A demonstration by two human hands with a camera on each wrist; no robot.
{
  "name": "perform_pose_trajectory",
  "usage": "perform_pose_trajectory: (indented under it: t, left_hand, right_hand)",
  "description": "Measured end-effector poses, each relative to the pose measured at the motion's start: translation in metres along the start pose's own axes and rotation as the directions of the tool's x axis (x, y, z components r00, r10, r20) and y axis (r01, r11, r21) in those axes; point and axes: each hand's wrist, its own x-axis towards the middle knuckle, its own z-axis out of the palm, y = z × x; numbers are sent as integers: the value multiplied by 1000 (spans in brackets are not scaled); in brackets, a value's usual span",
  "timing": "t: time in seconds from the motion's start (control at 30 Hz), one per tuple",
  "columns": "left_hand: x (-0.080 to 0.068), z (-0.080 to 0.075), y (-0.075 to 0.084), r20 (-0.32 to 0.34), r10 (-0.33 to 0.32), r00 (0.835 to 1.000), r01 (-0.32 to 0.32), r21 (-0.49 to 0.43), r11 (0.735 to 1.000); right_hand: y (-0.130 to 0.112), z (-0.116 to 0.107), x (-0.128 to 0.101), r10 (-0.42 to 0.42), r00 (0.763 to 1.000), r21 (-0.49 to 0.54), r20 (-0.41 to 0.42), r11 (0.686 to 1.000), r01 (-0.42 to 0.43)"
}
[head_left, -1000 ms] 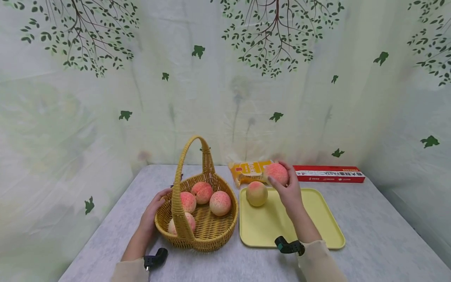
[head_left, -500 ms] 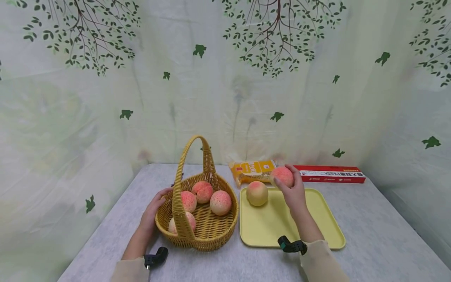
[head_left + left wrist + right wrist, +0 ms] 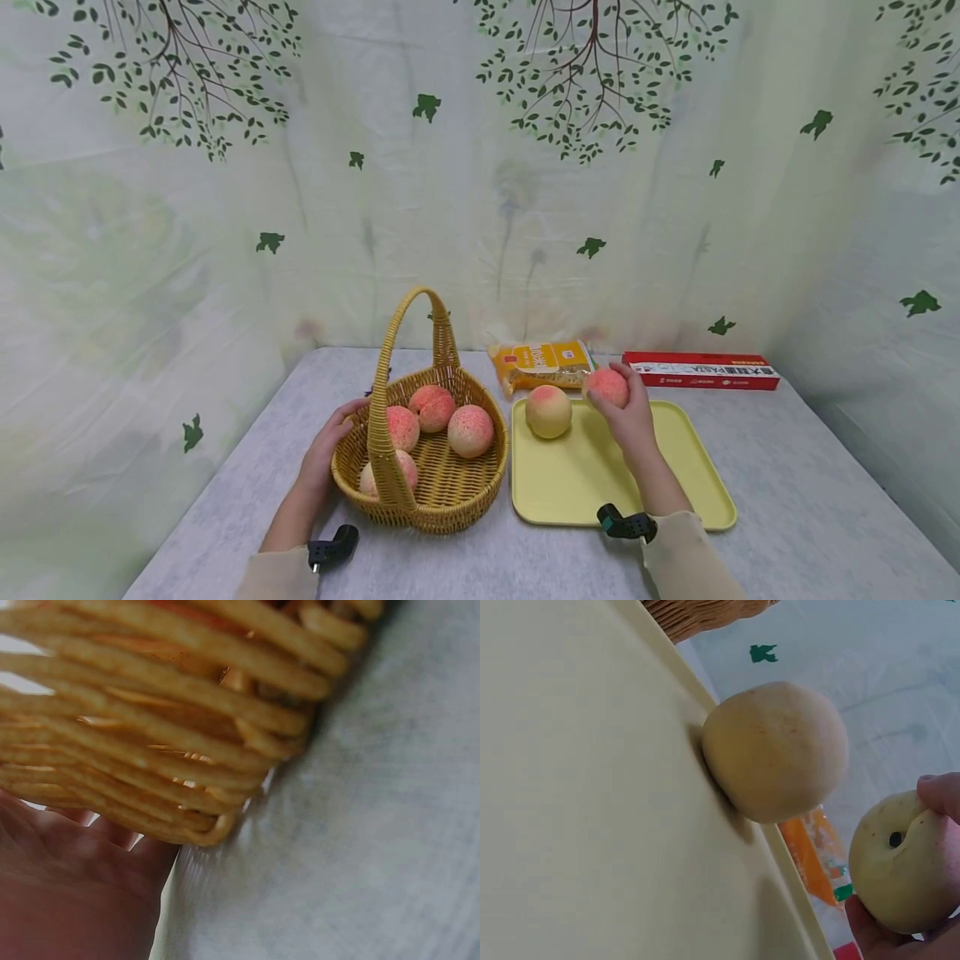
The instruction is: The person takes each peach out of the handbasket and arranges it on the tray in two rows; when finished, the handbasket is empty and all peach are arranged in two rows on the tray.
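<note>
I am in the step of putting a peach down. My right hand (image 3: 630, 417) holds one peach (image 3: 606, 387) above the far part of the yellow tray (image 3: 705, 492), and it is not yet resting on the tray, as far as I can judge. My fingers (image 3: 941, 796) are curled around this peach from behind and below; in the right wrist view I see its pale underside with the small dark stem hole (image 3: 895, 839), and my palm under it. So this hand is closed on the fruit, not loose.

A second peach (image 3: 548, 411) lies already on the tray, near the far left corner, just beside the one I hold but apart from it.

I think the next move asks me to lower the peach on a bare part of the tray, to the right of the lying one, and to open the fingers only when it sits, because a round fruit rolls easily.

My left hand (image 3: 324, 454) rests on the outside wall of the wicker basket (image 3: 450, 500), on its left side, with the fingers lying rather straight along the weave. It steadies the basket on the grey worktop (image 3: 787, 533). Four more peaches (image 3: 470, 431) are inside the basket.
</note>
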Motion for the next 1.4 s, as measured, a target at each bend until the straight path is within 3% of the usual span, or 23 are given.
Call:
perform_pose_trajectory:
  t: [0.43,0.7,1.0,1.4]
  left_hand:
    - [1,-1,-1,7,18,1000,-18,0,1000]
    - [1,0,2,-5,-23,1000,23,21,1000]
    - [2,0,2,-1,-18,1000,18,15,1000]
    - [2,0,4,-8,-31,999,32,7,999]
  right_hand:
    - [21,-6,7,42,999,-153,3,987,-41]
    - [30,-4,8,18,1000,-178,0,984,-18]
    - [34,-4,9,25,999,-231,23,973,-19]
    - [40,-3,9,-42,995,-213,86,975,59]
